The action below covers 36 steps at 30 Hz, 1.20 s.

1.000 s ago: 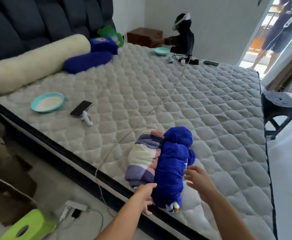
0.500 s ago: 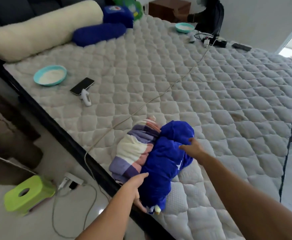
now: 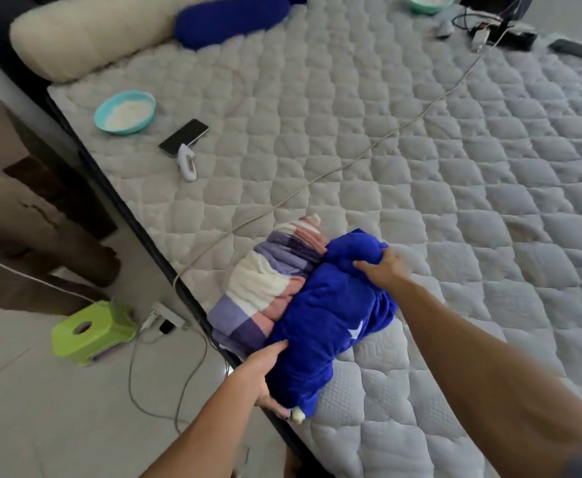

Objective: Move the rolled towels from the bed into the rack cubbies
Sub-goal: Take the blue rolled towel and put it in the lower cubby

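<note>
Hands closed on blue towel (image 3: 327,315): left hand (image 3: 262,370) near end, right hand (image 3: 382,267) far end.

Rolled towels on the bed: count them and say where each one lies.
2, side by side at the near edge of the bed. The blue towel is gripped at both ends by the left hand and right hand; the striped towel touches its left side. None visibly hidden.

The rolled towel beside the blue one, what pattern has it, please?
Purple, cream and pink checked rolled towel; head view.
</note>
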Available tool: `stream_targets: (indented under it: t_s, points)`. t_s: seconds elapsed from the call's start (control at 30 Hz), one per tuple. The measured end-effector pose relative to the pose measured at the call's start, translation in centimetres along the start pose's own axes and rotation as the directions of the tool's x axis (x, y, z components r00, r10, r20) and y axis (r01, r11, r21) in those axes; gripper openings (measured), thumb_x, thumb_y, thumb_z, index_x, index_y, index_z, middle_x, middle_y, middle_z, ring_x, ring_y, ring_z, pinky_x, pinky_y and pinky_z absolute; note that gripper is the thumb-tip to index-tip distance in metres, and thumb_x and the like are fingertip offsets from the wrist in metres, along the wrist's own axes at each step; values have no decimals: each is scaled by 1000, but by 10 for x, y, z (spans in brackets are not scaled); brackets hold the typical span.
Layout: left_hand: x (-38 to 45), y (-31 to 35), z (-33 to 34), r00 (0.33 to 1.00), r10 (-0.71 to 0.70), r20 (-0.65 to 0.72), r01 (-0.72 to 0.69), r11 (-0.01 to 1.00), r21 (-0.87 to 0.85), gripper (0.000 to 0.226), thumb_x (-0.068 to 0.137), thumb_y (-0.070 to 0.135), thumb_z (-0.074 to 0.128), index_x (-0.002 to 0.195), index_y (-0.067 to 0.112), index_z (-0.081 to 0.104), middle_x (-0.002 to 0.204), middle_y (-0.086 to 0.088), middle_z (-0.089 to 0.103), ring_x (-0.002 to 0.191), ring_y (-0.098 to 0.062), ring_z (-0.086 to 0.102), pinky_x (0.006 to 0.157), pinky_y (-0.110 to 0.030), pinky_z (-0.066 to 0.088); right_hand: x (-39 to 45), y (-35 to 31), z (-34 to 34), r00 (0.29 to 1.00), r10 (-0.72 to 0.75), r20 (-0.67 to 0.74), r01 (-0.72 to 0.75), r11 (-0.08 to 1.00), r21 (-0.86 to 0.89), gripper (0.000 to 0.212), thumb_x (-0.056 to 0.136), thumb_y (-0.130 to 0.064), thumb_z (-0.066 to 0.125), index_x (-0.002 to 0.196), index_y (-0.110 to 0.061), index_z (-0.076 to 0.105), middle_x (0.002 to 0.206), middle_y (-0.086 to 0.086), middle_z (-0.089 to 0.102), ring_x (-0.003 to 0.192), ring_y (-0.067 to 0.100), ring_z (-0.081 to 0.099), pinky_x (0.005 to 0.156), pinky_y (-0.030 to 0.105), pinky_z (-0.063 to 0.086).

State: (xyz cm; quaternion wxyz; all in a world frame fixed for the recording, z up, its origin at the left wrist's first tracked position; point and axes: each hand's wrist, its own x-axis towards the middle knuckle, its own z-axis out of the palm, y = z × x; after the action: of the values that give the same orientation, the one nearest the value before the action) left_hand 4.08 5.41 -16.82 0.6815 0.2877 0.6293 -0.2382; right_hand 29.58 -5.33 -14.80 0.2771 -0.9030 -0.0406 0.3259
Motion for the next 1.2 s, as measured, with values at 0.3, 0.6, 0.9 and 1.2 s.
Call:
stream_targets:
  t_s: [0.3,0.6,0.9,1.2]
  points:
    - [-3,-2,3,994,107,-11,-107,994,-35,67,88,7,60,147,12,29,156,-14,24,139,-45,27,89,-70,44,-36,11,16,985,28,-173,53,893,447,24,79,-16,63,102,-8,59,103,13,62,95,34,58,88,46,51]
    - [-46,-47,-34,974,212,75,-217,974,68,57,91,2,53,144,11,35,153,-15,33,136,-42,36,95,-63,46,-148,-3,31,894,-80,-440,311,819,482,11,76,-14,61,84,-7,61,94,11,62,87,29,59,74,36,46]
    - [-124,-148,-162,901,433,19,-418,879,-230,50,92,-1,53,140,5,40,147,-19,39,133,-38,41,101,-59,44,-311,-75,99,766,-466,-443,626,698,348,17,74,-25,64,90,-25,57,108,0,58,103,23,56,95,44,47]
    - [-163,-289,-351,808,511,-292,-586,652,-480,45,90,6,55,134,5,49,137,-17,53,124,-33,53,99,-57,47,-481,-176,259,467,-882,-63,843,422,334,27,72,-24,70,95,-15,62,101,7,62,94,20,56,90,37,45]
